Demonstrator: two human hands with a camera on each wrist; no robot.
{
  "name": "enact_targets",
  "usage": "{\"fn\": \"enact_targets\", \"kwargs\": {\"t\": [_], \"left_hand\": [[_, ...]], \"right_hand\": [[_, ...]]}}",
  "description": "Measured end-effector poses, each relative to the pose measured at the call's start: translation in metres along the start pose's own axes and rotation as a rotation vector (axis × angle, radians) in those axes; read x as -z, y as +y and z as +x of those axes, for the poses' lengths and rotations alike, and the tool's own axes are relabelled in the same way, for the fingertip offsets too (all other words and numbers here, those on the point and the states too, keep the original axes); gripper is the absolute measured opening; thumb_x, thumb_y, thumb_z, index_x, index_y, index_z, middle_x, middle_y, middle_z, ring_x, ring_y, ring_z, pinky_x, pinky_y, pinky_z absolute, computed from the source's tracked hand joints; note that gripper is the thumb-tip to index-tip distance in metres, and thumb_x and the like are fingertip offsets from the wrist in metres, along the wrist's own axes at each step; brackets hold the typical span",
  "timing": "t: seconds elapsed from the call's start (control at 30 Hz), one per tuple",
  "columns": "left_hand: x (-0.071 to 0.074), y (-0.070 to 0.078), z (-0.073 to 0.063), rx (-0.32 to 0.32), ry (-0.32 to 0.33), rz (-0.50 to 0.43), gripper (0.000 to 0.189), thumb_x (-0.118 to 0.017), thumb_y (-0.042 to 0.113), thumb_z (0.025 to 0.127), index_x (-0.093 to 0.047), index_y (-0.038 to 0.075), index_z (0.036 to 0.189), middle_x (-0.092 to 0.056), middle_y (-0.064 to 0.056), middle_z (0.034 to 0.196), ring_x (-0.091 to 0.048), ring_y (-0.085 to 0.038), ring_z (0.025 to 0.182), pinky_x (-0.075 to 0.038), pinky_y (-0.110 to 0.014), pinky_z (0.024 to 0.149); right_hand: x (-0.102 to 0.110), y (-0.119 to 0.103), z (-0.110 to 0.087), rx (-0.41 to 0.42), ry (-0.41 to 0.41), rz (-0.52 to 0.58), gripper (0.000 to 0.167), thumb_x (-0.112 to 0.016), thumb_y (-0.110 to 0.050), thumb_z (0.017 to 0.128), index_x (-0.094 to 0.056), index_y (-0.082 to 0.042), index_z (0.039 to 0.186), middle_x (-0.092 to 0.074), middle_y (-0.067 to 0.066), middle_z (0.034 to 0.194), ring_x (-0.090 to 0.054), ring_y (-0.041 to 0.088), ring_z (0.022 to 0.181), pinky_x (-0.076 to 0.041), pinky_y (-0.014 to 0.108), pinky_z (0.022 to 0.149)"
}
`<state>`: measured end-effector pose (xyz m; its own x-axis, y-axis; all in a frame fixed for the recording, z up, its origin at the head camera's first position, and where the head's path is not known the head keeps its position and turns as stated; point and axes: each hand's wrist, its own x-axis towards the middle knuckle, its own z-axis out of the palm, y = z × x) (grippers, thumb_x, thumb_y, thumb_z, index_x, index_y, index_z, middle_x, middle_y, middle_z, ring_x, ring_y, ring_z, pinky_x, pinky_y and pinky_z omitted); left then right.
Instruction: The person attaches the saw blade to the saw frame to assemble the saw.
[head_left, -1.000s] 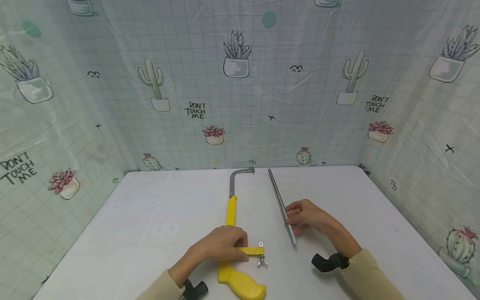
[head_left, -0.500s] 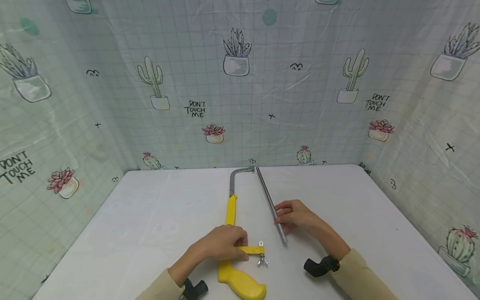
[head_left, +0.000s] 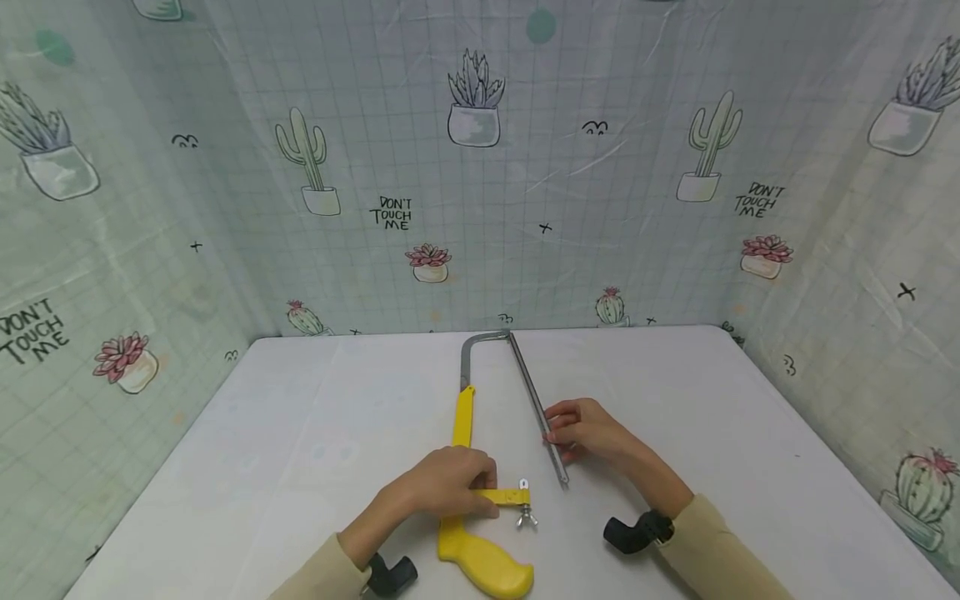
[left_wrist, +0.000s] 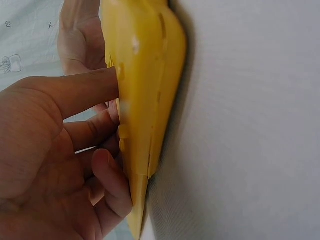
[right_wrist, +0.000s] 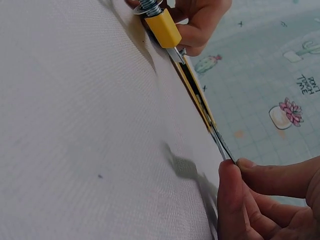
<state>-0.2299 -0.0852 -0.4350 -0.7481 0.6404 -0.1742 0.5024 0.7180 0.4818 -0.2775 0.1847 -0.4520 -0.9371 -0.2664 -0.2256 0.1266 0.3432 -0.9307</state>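
A hacksaw frame with a yellow handle (head_left: pixel 491 568) lies on the white table, its grey hooked end (head_left: pixel 480 337) pointing away from me. My left hand (head_left: pixel 450 483) holds the yellow part of the frame just ahead of the handle. In the left wrist view, its fingers (left_wrist: pixel 90 90) press against the yellow body. A wing nut (head_left: pixel 527 519) sits by the pin at the near yellow arm. Between thumb and fingers, my right hand (head_left: pixel 588 429) pinches a thin grey hacksaw blade (head_left: pixel 528 383). The blade's far end meets the hooked tip; its near end stands apart, right of the pin.
The white table (head_left: pixel 315 417) runs back to a patterned cloth (head_left: pixel 360 150) that hangs behind and along both sides. Each wrist wears a black camera mount, one of them (head_left: pixel 637 532) beside the right sleeve.
My right hand has brought the blade leftward, so its far end has come from a gap to the frame's hooked tip. The left hand and frame have stayed in place.
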Motion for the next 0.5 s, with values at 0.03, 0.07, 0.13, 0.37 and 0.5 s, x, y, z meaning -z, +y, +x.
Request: {"fn": "enact_targets", "kwargs": {"t": [0.03, 0.07, 0.13, 0.37, 0.5], "left_hand": [[0.0001, 0.0003, -0.0001, 0.002, -0.001, -0.002, 0.021, -0.083, 0.037, 0.086, -0.065, 0.026, 0.087, -0.056, 0.014, 0.074, -0.047, -0.002, 0.067, -0.040, -0.021, 0.063], [0.0001, 0.0006, -0.0002, 0.003, -0.001, -0.004, 0.020, -0.083, 0.037, 0.086, -0.065, 0.026, 0.086, -0.056, 0.014, 0.073, -0.047, -0.002, 0.066, -0.040, -0.021, 0.063], [0.0000, 0.0012, -0.0004, 0.005, 0.001, -0.005, 0.020, -0.083, 0.036, 0.086, -0.066, 0.026, 0.086, -0.056, 0.014, 0.073, -0.047, -0.002, 0.066, -0.040, -0.020, 0.063], [-0.0003, 0.0016, -0.0006, 0.010, 0.002, -0.006, 0.020, -0.083, 0.036, 0.086, -0.065, 0.026, 0.086, -0.056, 0.014, 0.073, -0.047, -0.002, 0.066, -0.040, -0.021, 0.063], [-0.0001, 0.0016, -0.0005, 0.010, 0.003, -0.004, 0.020, -0.083, 0.036, 0.086, -0.065, 0.026, 0.086, -0.055, 0.014, 0.073, -0.047, -0.002, 0.066, -0.039, -0.021, 0.063]], "right_hand": [[-0.0002, -0.0002, -0.0001, 0.000, -0.004, 0.003, 0.043, -0.070, -0.001, 0.092, -0.057, 0.008, 0.132, -0.070, 0.009, 0.097, -0.070, 0.012, 0.081, -0.060, 0.030, 0.065], [-0.0006, -0.0003, -0.0004, 0.003, -0.008, 0.005, 0.043, -0.070, -0.001, 0.092, -0.057, 0.008, 0.132, -0.070, 0.010, 0.098, -0.070, 0.012, 0.082, -0.060, 0.030, 0.065], [-0.0013, -0.0005, -0.0009, 0.010, -0.015, 0.009, 0.043, -0.069, 0.000, 0.092, -0.056, 0.009, 0.133, -0.071, 0.011, 0.099, -0.071, 0.012, 0.083, -0.060, 0.030, 0.064], [-0.0025, -0.0007, -0.0014, 0.019, -0.020, 0.011, 0.042, -0.068, 0.000, 0.094, -0.056, 0.009, 0.133, -0.071, 0.012, 0.101, -0.073, 0.013, 0.087, -0.060, 0.031, 0.065], [-0.0023, -0.0006, -0.0006, 0.010, -0.023, 0.018, 0.042, -0.067, -0.001, 0.095, -0.056, 0.009, 0.134, -0.071, 0.011, 0.101, -0.073, 0.013, 0.088, -0.060, 0.030, 0.066]]}}
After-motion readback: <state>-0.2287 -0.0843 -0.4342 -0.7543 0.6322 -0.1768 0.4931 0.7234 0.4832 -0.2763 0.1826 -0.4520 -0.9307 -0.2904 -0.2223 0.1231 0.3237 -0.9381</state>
